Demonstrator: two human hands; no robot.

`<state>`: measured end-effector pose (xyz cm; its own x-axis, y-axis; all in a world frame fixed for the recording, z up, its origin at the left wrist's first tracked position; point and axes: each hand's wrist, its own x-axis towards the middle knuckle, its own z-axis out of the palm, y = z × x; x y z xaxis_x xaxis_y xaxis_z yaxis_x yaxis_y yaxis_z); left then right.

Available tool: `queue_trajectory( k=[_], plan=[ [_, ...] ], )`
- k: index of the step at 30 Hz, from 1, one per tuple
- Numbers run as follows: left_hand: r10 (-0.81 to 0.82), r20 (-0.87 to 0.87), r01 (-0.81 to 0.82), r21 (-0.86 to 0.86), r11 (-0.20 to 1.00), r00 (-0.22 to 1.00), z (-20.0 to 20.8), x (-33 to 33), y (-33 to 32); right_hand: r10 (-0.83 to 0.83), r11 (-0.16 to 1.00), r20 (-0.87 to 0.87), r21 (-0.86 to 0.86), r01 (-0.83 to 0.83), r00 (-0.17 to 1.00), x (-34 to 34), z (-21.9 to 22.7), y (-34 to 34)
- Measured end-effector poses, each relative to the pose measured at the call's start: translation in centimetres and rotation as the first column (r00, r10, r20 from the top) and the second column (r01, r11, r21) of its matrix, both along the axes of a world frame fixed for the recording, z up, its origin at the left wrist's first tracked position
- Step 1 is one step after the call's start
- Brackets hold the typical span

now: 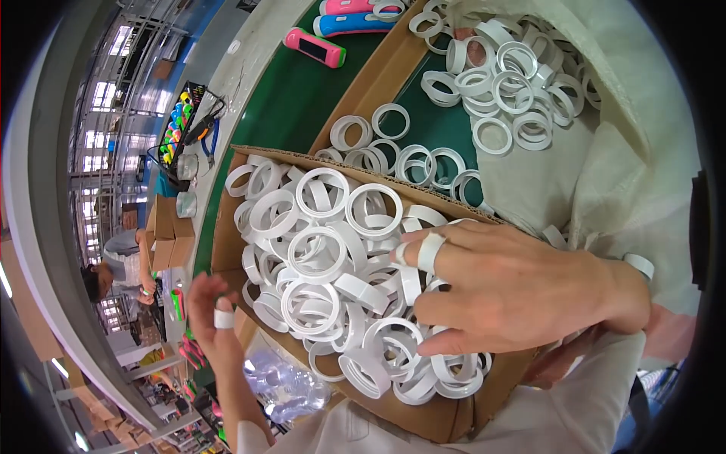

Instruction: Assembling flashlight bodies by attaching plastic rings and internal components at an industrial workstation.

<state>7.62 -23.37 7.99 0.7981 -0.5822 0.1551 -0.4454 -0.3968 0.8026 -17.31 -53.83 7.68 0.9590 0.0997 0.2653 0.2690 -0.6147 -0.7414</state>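
Observation:
My right hand (514, 287) reaches over an open cardboard box (439, 420), palm down, fingers stretched out. White tape wraps some of its fingertips and fingers. Beneath it lies a heap of white plastic rings (308, 309), and the fingertips touch or hover just above them; nothing shows gripped. Left of the box, my left hand (215, 321) is raised with loosely bent fingers, apart from one another, and tape around one digit. I see no object in it.
Beyond the box, more white rings (493, 136) lie on a green surface and pale cloth (522, 178). Pink and blue handheld devices (315, 48) sit at the far side. Clear plastic (283, 386) lies near the box. At left are pliers (212, 140), a carton (172, 234) and another person (125, 261).

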Motion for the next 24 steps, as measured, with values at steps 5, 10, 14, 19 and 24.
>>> queue_trajectory(
  k=[5, 10, 14, 19, 24],
  plan=[
    [0.262, -0.119, -0.285, -0.274, 0.918, 0.958, -1.5, -6.3, 2.1, -0.221, 0.975, 0.287, 0.038, 0.22, 0.932, 3.0, 0.3, -2.8],
    [0.298, 0.203, -0.265, -0.177, 0.948, 0.933, -2.7, -8.5, 2.2, -0.404, 0.91, 0.254, 0.017, 0.414, 0.879, 2.8, 1.5, -6.4],
    [0.004, 0.384, 0.074, -0.189, 0.979, 0.923, -0.8, -8.5, 0.8, -0.536, 0.773, 0.082, -0.353, 0.528, 0.84, 0.6, 6.6, -9.0],
    [-0.37, 0.437, 0.463, -0.127, 0.877, 0.82, 2.0, -8.9, -2.1, -0.654, 0.62, 0.029, -0.553, 0.557, 0.756, -8.1, 7.7, -6.6],
    [-0.807, 0.281, 0.849, -0.055, 0.526, 0.519, 5.1, -13.4, -9.9, -0.758, 0.622, -0.33, -0.626, 0.47, 0.563, -18.8, 3.1, 0.0]
  ],
)
